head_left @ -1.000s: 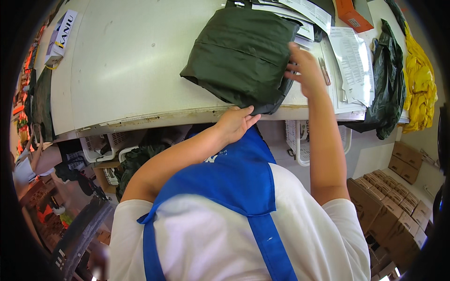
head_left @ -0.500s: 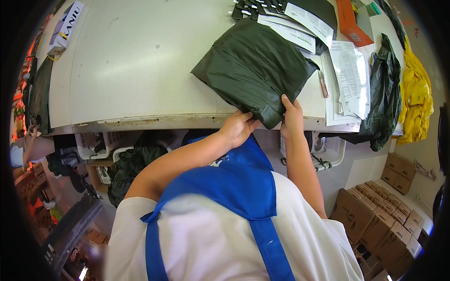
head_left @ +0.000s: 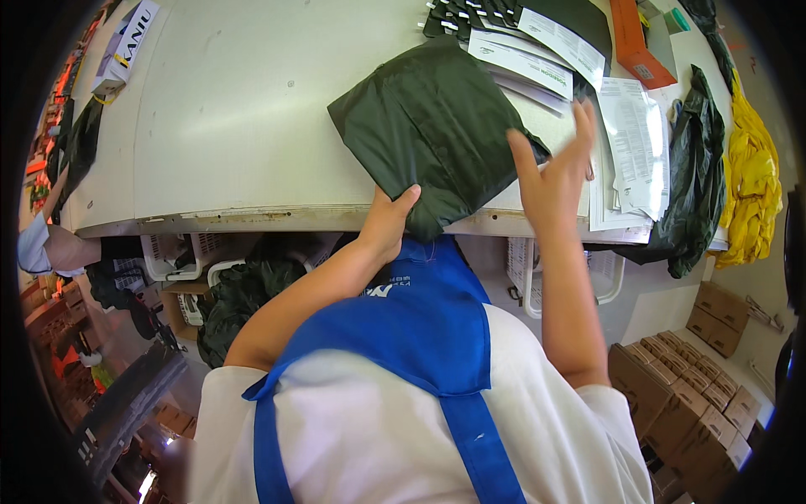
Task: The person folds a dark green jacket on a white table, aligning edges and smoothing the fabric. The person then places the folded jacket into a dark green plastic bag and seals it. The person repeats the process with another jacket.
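A folded dark green raincoat (head_left: 432, 126) with a smooth sheen lies on the pale worktable (head_left: 227, 126), its near corner hanging past the front edge. My left hand (head_left: 388, 220) grips that near corner, thumb on top and the other fingers hidden beneath. Over the raincoat's right side, my right hand (head_left: 556, 181) is lifted with fingers spread, slightly blurred, and holds nothing. Just beyond the raincoat lie printed white cards (head_left: 525, 65) on black packets (head_left: 462, 18).
Printed sheets (head_left: 630, 139) are stacked to the right, beside dark green fabric (head_left: 693, 160) and yellow material (head_left: 750, 168) hanging over the edge. An orange box (head_left: 640, 46) stands behind. White baskets (head_left: 609, 273) sit below the table. Another person's arm (head_left: 59, 197) shows at far left.
My right hand has let go of the raincoat's near edge and risen up and to the right, opening. The raincoat has turned and shifted slightly left, with my left hand still holding it.
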Demonstrator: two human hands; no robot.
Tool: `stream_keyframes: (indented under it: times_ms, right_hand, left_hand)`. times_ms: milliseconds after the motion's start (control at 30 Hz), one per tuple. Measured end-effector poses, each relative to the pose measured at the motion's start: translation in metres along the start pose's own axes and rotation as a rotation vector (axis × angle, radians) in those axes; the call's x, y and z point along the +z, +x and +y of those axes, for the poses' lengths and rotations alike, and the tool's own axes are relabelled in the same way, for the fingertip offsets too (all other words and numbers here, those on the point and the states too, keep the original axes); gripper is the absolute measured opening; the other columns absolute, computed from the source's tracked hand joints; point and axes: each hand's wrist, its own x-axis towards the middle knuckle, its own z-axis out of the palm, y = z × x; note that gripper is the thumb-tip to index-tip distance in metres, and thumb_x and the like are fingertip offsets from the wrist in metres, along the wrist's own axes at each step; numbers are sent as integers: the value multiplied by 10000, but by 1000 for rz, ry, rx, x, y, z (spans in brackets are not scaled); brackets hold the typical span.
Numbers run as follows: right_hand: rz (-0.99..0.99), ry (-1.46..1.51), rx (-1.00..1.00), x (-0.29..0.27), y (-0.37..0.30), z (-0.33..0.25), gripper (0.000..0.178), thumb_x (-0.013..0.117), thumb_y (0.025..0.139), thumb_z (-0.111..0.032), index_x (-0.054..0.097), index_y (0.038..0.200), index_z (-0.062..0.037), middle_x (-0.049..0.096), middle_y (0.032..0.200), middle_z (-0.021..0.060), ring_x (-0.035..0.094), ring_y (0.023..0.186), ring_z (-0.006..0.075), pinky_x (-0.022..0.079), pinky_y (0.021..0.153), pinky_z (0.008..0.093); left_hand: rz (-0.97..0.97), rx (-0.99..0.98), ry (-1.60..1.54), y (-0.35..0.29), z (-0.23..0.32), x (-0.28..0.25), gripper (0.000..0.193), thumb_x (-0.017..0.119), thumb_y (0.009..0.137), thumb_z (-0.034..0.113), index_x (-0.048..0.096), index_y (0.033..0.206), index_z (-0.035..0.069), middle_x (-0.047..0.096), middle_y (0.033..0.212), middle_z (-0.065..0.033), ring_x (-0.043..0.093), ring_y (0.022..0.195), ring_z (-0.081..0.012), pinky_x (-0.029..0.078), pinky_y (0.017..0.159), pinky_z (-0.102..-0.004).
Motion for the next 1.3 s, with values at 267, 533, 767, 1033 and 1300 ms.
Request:
stream_keyframes:
  times_ms: [267, 533, 767, 1033, 1300]
  right_hand:
    - [-706, -69, 526, 66, 10, 78, 942, 763, 686, -530, 420, 1232, 156, 611, 1037, 276, 615, 960, 384, 491, 840, 438]
    - [-1060, 950, 1070, 61, 20, 73, 667, 772, 743, -249, 475, 1244, 76, 620, 1128, 163, 640, 955, 213, 507, 868, 330]
    - [-1063, 934, 954, 79, 12, 67, 619, 737, 727, -60, 462, 1272, 44, 615, 1136, 141, 627, 951, 213, 509, 872, 342]
    - [-869, -151, -7, 61, 13, -33, 595, 679, 735, -326, 461, 1168, 20, 622, 884, 258, 608, 855, 415, 476, 751, 480]
    - [-1162, -525, -189, 49, -14, -47, 1245, 760, 448, -682, 384, 1247, 195, 460, 1261, 293, 491, 1118, 408, 308, 1012, 463]
  left_hand:
    - [167, 31, -223, 8, -14, 7, 523, 638, 868, 145, 375, 1286, -26, 507, 1242, -175, 506, 1142, -259, 404, 993, -396]
    - [-79, -147, -424, -10, 14, -21, 586, 671, 851, 295, 422, 1295, 4, 550, 1222, -176, 563, 1108, -296, 472, 946, -435]
    - [-53, -25, -386, 0, 12, -32, 569, 671, 845, 139, 395, 1322, -4, 533, 1240, -155, 560, 1108, -276, 486, 934, -411]
    - [298, 44, 1, 35, -21, -15, 364, 702, 760, 72, 572, 1069, -71, 634, 1046, -149, 614, 902, -237, 474, 775, -320]
    - [-279, -492, -328, 7, 22, 1, 216, 552, 820, 266, 610, 936, 94, 617, 826, -25, 553, 673, -139, 411, 564, -260]
